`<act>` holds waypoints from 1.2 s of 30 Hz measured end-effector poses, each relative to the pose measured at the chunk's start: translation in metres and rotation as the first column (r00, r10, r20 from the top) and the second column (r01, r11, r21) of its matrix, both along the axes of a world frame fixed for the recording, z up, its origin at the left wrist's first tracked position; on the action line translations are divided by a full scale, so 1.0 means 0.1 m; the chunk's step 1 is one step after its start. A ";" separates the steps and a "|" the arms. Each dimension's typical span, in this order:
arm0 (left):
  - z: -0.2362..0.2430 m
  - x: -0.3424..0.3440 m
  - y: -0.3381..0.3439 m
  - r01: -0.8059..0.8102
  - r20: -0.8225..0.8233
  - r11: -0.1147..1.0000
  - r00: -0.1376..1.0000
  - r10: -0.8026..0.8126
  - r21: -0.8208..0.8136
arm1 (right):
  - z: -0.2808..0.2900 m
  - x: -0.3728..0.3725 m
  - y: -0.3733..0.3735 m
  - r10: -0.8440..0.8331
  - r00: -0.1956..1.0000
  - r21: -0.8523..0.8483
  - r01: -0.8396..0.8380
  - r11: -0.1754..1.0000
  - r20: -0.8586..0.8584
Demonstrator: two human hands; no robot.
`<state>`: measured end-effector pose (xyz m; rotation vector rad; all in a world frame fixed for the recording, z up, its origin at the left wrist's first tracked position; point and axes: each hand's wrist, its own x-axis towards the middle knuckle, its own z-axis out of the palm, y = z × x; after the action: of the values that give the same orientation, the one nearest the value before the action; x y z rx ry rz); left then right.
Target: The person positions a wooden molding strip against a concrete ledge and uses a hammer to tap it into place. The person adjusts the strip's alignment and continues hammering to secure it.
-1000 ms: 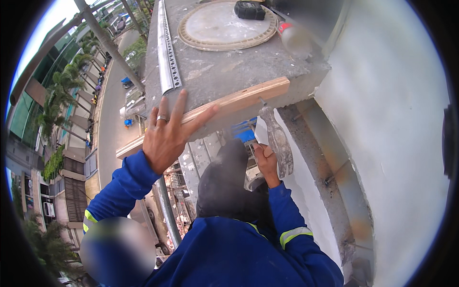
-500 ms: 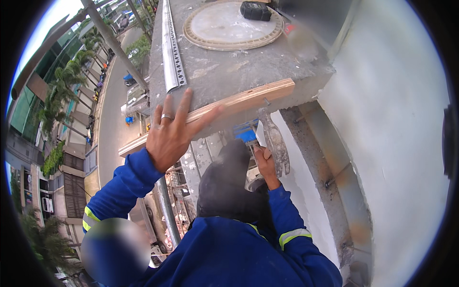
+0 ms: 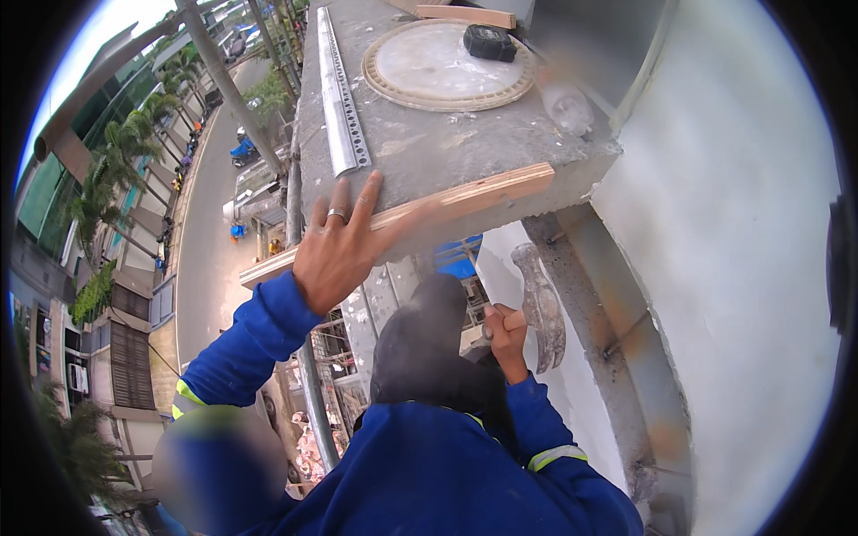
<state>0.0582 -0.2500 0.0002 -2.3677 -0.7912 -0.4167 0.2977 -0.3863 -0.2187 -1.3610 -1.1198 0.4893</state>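
Observation:
My left hand, a ring on one finger, lies with its fingers spread over a long plywood strip set along the front edge of a concrete ledge. Its fingertips reach onto the ledge top. Lower and to the right, my right hand is closed round the handle of a hammer. The hammer's worn, whitish-stained metal head is apart from the strip.
A perforated metal trim lies on the ledge beside a round pale lid bearing a black tape measure. Another wood piece lies behind. A white wall rises at right; a street shows far below at left.
My right hand has brought the hammer down and away from the strip. A nail sticking out near the strip's right end before is now hard to make out. The view has shifted slightly.

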 end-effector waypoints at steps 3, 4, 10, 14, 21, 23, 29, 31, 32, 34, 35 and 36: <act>0.09 0.00 0.01 0.062 0.054 0.989 0.997 -0.055 -0.135 | -0.16 0.00 -0.33 0.012 0.998 -0.092 -0.017 0.996 -0.058; 0.12 0.00 0.01 0.103 0.092 0.977 0.992 -0.087 -0.187 | -0.20 0.02 -0.46 0.004 0.998 -0.142 -0.012 0.990 -0.058; 0.24 -0.03 -0.05 0.149 0.162 0.963 0.980 -0.113 -0.224 | -0.25 0.14 -1.08 -0.028 0.992 -0.318 -0.012 0.948 -0.120; 0.24 0.02 -0.08 0.196 0.229 0.955 0.963 -0.144 -0.223 | -0.15 0.11 -1.19 -0.064 0.944 -0.277 -0.030 0.960 -0.325; 0.24 0.09 -0.12 0.082 0.286 0.973 0.958 -0.018 -0.214 | 0.03 0.02 -1.18 -0.087 0.944 -0.298 -0.013 0.955 -0.318; 0.27 -0.11 -0.19 0.010 0.365 0.960 0.926 0.096 -0.278 | 0.02 0.01 -1.19 -0.062 0.921 -0.266 -0.046 0.963 -0.384; 0.31 -0.93 -0.32 -0.146 0.409 0.851 0.828 0.384 -0.504 | 0.03 0.05 -1.18 -0.042 0.903 -0.203 -0.051 0.978 -0.428; 0.27 -1.01 -0.25 -0.034 0.436 0.828 0.838 0.329 -0.560 | 0.07 0.06 -1.15 -0.046 0.892 -0.225 -0.064 0.972 -0.450; 0.27 -1.03 -0.22 0.021 0.451 0.809 0.839 0.305 -0.587 | 0.09 0.07 -1.13 -0.043 0.894 -0.227 -0.067 0.972 -0.445; 0.25 -1.04 -0.17 0.090 0.492 0.779 0.818 0.297 -0.621 | 0.13 0.09 -1.09 -0.024 0.887 -0.196 -0.076 0.978 -0.462; 0.25 -1.04 -0.16 0.128 0.513 0.763 0.808 0.291 -0.634 | 0.14 0.09 -1.07 -0.031 0.888 -0.210 -0.074 0.975 -0.459; 0.25 -1.03 -0.14 0.153 0.528 0.792 0.816 0.236 -0.590 | 0.16 0.10 -1.04 -0.025 0.887 -0.202 -0.077 0.976 -0.461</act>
<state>-0.0452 -0.2642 0.0251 -2.8373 -1.4458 -1.0382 0.3080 -0.4907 -0.2030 -1.3199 -0.7045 0.9242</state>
